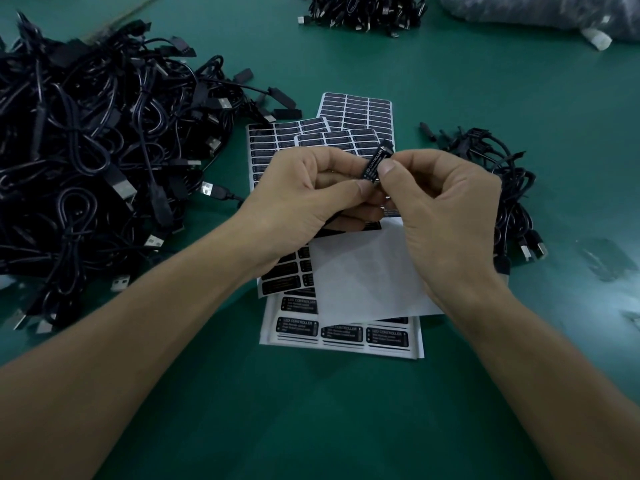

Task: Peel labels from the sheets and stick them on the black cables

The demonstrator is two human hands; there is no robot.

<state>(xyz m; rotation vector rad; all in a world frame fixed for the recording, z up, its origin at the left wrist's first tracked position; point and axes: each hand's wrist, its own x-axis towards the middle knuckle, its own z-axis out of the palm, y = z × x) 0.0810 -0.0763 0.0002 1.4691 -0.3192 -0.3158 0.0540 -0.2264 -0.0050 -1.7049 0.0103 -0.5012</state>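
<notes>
Head view: my left hand (304, 192) and right hand (443, 209) both pinch the label (375, 163) above the sheets (346, 336). I judge it light, thin, flexible and tacky; grip its edges only.

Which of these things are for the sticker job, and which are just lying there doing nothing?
For the job: left hand, right hand, the labelled cable piece they pinch, label sheets, big cable pile, small cable pile.
Just lying about: grey bag, blank white sheet, dark scrap.
</notes>
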